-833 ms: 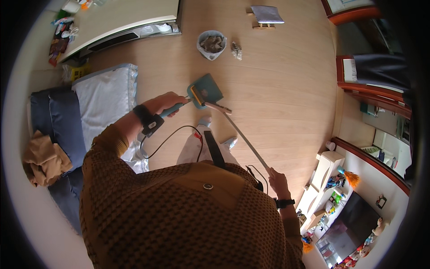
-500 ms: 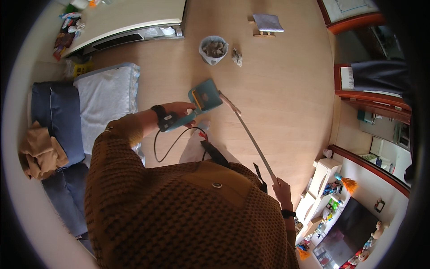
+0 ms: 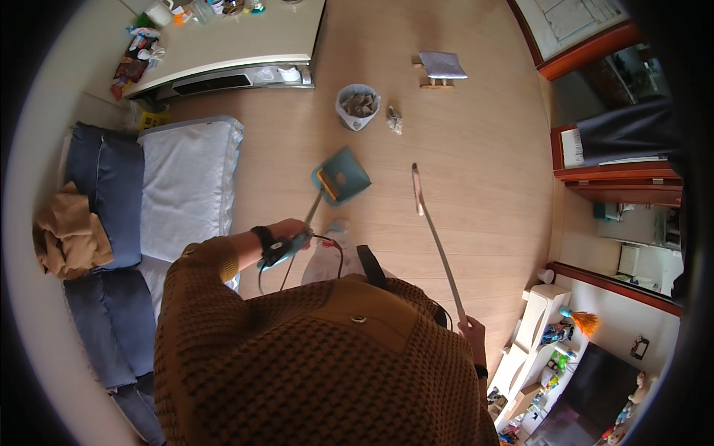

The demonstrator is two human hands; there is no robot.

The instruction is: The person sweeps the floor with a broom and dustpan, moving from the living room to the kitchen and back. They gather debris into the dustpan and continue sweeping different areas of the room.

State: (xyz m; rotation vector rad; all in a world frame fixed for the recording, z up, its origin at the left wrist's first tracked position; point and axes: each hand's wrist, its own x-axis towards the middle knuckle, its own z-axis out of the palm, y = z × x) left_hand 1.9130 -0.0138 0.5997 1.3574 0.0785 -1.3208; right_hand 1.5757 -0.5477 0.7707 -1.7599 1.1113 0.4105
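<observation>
My left hand (image 3: 291,232) is closed around the upper handle of a long-handled teal dustpan (image 3: 355,172). Its pan faces up in front of my legs, with a few small brownish bits in it and an orange-yellow strip along its back. To the right, my right hand (image 3: 473,331) grips the end of a long grey broom stick (image 3: 440,254). The broom's narrow pinkish head (image 3: 418,192) points away from me over the floor, apart from the dustpan. Beyond the pan stands a white-lined waste bin (image 3: 355,125) full of crumpled brownish paper.
A crumpled greyish scrap (image 3: 394,120) lies right of the bin. Farther off is a low wooden stool with a pale cushion (image 3: 444,65). A sofa with a white cover (image 3: 190,178) lines the left, below a cream table (image 3: 238,41). White shelves (image 3: 524,331) stand at the right.
My left hand has come down and nearer to me, and the dustpan now hangs lower at its handle's full length. The broom head has swung right, away from the pan.
</observation>
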